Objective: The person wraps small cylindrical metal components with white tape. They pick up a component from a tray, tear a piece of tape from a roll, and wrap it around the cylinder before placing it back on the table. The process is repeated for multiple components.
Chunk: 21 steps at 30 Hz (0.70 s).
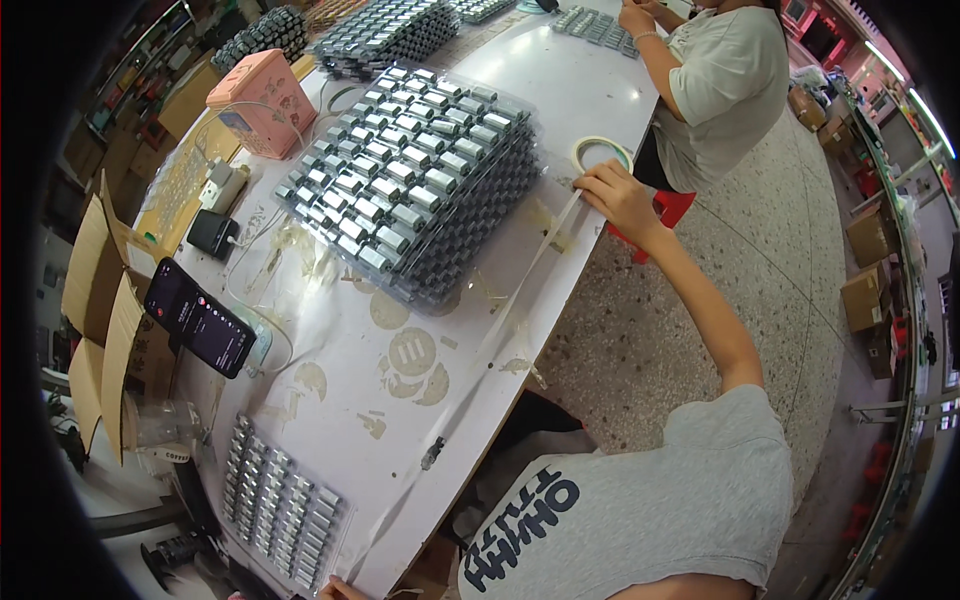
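My right hand (612,200), arm stretched across the table, has its fingers closed on the near edge of a roll of pale clear tape (583,141). A long strip of tape (512,308) runs from there down along the table's edge. At the bottom rim my left hand (343,590) shows only in part, its fingers pinched at the strip's other end. Beside it lies a clear plastic tray of small metal parts (283,500). A tall stack of similar trays (410,175) stands left of my right hand. A small dark piece (433,453) lies along the strip.
A phone (200,318) leans near an open cardboard box (118,345). A pink box (260,105), a black charger (212,233) and cables lie behind. More tray stacks (385,38) stand farther back. Across the table's end, a co-worker (725,85) sits near another tray (592,30); a red stool (668,212) is below.
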Each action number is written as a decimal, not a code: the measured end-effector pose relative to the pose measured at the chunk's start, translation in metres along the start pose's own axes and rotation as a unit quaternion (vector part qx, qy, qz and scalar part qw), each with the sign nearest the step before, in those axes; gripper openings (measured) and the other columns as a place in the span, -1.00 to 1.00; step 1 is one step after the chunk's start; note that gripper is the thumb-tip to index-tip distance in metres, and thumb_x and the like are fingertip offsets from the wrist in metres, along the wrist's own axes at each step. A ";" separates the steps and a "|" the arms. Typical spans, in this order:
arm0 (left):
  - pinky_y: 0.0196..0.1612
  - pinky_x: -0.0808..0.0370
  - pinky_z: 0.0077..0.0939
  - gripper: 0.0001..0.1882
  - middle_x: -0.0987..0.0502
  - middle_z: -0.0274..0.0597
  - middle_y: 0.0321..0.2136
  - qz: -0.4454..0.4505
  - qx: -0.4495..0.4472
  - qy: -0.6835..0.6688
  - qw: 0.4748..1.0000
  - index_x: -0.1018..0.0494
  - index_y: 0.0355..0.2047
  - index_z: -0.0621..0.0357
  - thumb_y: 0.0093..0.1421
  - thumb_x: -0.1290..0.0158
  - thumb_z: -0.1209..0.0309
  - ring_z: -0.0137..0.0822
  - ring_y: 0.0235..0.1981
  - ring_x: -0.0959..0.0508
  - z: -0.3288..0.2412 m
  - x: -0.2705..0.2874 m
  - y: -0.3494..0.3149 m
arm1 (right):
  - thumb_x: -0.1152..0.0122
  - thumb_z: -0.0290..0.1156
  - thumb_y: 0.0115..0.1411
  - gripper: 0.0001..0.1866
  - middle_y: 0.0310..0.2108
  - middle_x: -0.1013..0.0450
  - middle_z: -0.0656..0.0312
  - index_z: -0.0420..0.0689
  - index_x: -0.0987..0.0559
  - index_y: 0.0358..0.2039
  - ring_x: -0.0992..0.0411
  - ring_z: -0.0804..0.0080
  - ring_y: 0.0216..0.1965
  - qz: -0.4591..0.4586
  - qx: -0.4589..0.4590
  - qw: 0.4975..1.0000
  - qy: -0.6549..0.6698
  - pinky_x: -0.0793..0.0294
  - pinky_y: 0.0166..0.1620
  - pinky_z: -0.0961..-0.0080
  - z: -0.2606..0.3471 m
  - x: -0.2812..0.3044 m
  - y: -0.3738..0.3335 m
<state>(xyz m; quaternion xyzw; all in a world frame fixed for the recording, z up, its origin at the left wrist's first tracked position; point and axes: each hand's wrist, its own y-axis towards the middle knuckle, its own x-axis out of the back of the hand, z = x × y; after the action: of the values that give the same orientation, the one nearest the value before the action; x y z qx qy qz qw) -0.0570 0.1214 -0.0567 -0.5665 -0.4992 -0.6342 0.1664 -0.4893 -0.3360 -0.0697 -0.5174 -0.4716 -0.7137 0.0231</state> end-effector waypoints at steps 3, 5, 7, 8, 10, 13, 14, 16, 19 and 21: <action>-0.47 -0.38 -0.33 -0.76 -0.47 -0.03 -0.57 -0.027 -0.023 0.000 0.999 -0.44 -0.52 0.24 -0.04 -0.10 0.28 -0.13 -0.55 -0.45 -0.010 0.002 -0.005 | -0.17 -0.46 -0.11 -0.85 -0.46 -0.33 0.28 -0.13 -0.46 -0.45 -0.29 0.37 -0.34 0.007 0.008 1.000 0.006 -0.34 -0.28 0.50 -0.004 0.000 -0.001; -0.45 -0.39 -0.32 -0.74 -0.46 -0.02 -0.56 -0.011 0.009 0.000 1.000 -0.44 -0.52 0.26 -0.06 -0.11 0.27 -0.12 -0.53 -0.45 -0.013 0.003 -0.005 | -0.17 -0.45 -0.10 -0.85 -0.46 -0.33 0.28 -0.13 -0.46 -0.45 -0.29 0.37 -0.33 0.006 0.002 1.000 0.010 -0.34 -0.27 0.50 -0.005 0.000 -0.003; -0.43 -0.40 -0.33 -0.69 -0.47 -0.02 -0.51 -0.037 -0.019 0.103 0.994 -0.44 -0.47 0.29 -0.06 -0.11 0.24 -0.13 -0.49 -0.46 -0.022 0.004 -0.006 | -0.16 -0.45 -0.10 -0.86 -0.46 -0.33 0.29 -0.13 -0.46 -0.45 -0.30 0.38 -0.32 -0.002 -0.005 1.000 0.019 -0.35 -0.27 0.50 -0.006 -0.002 -0.004; -0.44 -0.41 -0.34 -0.67 -0.47 -0.03 -0.51 -0.066 -0.039 0.111 0.991 -0.43 -0.46 0.29 -0.06 -0.12 0.23 -0.14 -0.50 -0.46 -0.023 0.006 -0.006 | -0.16 -0.45 -0.10 -0.86 -0.46 -0.34 0.30 -0.13 -0.47 -0.46 -0.30 0.38 -0.32 -0.005 -0.012 1.000 0.022 -0.35 -0.28 0.50 -0.005 -0.002 -0.004; -0.45 -0.41 -0.36 -0.64 -0.48 -0.06 -0.51 -0.123 -0.081 0.129 0.981 -0.43 -0.43 0.29 -0.06 -0.12 0.19 -0.15 -0.51 -0.47 -0.022 0.014 -0.004 | -0.16 -0.45 -0.09 -0.88 -0.46 -0.34 0.31 -0.13 -0.47 -0.47 -0.30 0.38 -0.33 -0.012 -0.025 0.999 0.029 -0.36 -0.29 0.51 -0.003 -0.001 -0.006; -0.38 -0.42 -0.37 -0.66 -0.47 -0.06 -0.44 -0.214 -0.063 0.122 0.967 -0.42 -0.35 0.28 -0.02 -0.13 0.24 -0.16 -0.44 -0.47 -0.045 0.031 0.002 | -0.16 -0.45 -0.09 -0.89 -0.47 -0.34 0.32 -0.13 -0.47 -0.49 -0.30 0.38 -0.33 -0.026 -0.021 0.999 0.036 -0.36 -0.31 0.51 -0.002 -0.003 -0.003; -0.36 -0.42 -0.37 -0.67 -0.46 -0.06 -0.43 -0.236 -0.048 0.119 0.963 -0.42 -0.35 0.28 -0.01 -0.13 0.26 -0.16 -0.42 -0.47 -0.058 0.040 0.008 | -0.16 -0.45 -0.09 -0.89 -0.48 -0.34 0.32 -0.13 -0.47 -0.49 -0.30 0.38 -0.34 -0.027 -0.019 0.999 0.037 -0.36 -0.31 0.51 -0.002 -0.005 -0.003; -0.26 -0.39 -0.36 -0.74 -0.45 -0.01 -0.40 -0.235 -0.062 0.011 0.970 -0.42 -0.35 0.26 0.02 -0.11 0.32 -0.17 -0.36 -0.45 -0.081 0.045 0.024 | -0.16 -0.44 -0.09 -0.89 -0.48 -0.34 0.31 -0.13 -0.47 -0.49 -0.30 0.39 -0.34 -0.026 -0.014 0.999 0.036 -0.36 -0.31 0.52 -0.005 -0.005 -0.006; -0.05 -0.31 -0.21 -0.67 -0.46 0.04 -0.37 -0.167 -0.225 -0.126 0.952 -0.43 -0.31 0.23 0.01 -0.12 0.25 -0.13 -0.35 -0.45 -0.140 0.051 0.064 | -0.16 -0.45 -0.10 -0.89 -0.48 -0.33 0.29 -0.15 -0.47 -0.50 -0.29 0.37 -0.34 -0.032 -0.040 0.997 0.065 -0.35 -0.31 0.51 -0.010 -0.003 -0.011; -0.16 -0.30 -0.42 -0.76 -0.43 -0.17 -0.39 -0.036 -0.360 -0.257 0.896 -0.37 -0.29 0.31 0.02 -0.03 0.47 -0.28 -0.31 -0.39 -0.202 0.051 0.071 | -0.16 -0.51 -0.11 -0.89 -0.46 -0.34 0.26 -0.16 -0.48 -0.48 -0.28 0.34 -0.33 -0.032 -0.060 0.991 0.113 -0.31 -0.27 0.48 -0.003 -0.004 -0.004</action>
<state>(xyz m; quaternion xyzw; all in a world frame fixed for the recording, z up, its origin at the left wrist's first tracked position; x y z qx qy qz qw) -0.1291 -0.0585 0.0480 -0.7129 -0.2824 -0.6080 -0.2058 -0.4919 -0.3374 -0.0753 -0.4183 -0.4387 -0.7950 0.0224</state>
